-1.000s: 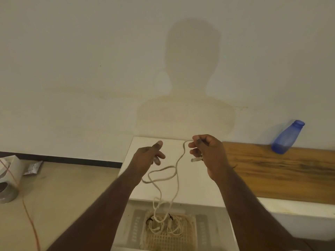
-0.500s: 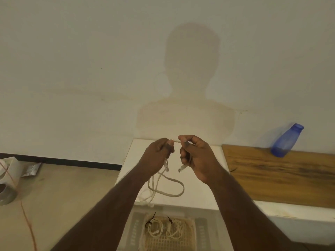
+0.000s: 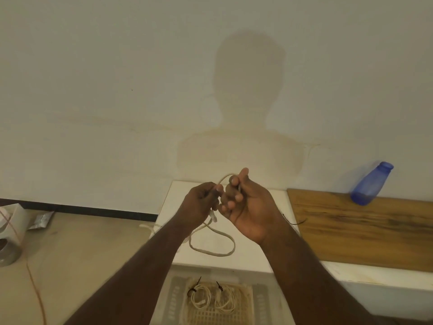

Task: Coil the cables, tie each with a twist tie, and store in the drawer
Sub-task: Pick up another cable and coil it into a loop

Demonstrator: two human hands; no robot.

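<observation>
A cream cable hangs in loops over the white cabinet top. My left hand pinches the cable near its small connector, which dangles just below the fingers. My right hand, palm toward me, grips the cable too, and a short arc of it bridges the two hands above the fingertips. A thin dark twist tie lies on the cabinet top right of my right wrist. Below, in the open drawer, two coiled cream cables lie tied with dark ties.
A wooden board covers the counter to the right, with a blue bottle leaning against the wall. On the floor at left are a white box, a foil packet and an orange cord.
My right hand has turned palm up and risen slightly, forming a small arc of cable between the hands. The hanging loop has stayed on the cabinet top.
</observation>
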